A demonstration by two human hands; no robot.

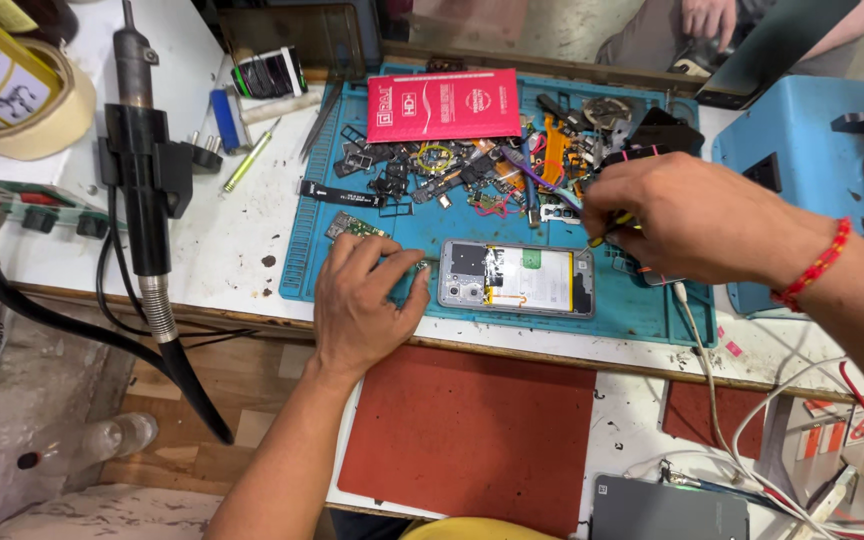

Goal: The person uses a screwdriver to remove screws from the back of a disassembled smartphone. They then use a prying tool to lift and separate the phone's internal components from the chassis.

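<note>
Opened phone (517, 278) lying flat near the front edge of the blue mat (302, 250), back cover off, battery and board bare. Left hand (364, 300) pressed flat on the mat just beside the phone's left end, fingers (407, 285) spread apart and gripping nothing, one tip touching the phone's corner. Right hand (697, 215) hovering over the phone's right end, fingers pinched together on a thin yellow-handled tool (607, 235), tip hidden. Likely risks: a slip of that tip into the battery, piercing it, or across a flex cable, tearing it; phone skidding, since held only by a fingertip at one corner. Loose parts (482, 175) heaped just behind the phone, near the mat's back edge, easily swept off by the right wrist. Hot-air wand (142, 180) upright near the bench's left edge, within elbow reach.
</note>
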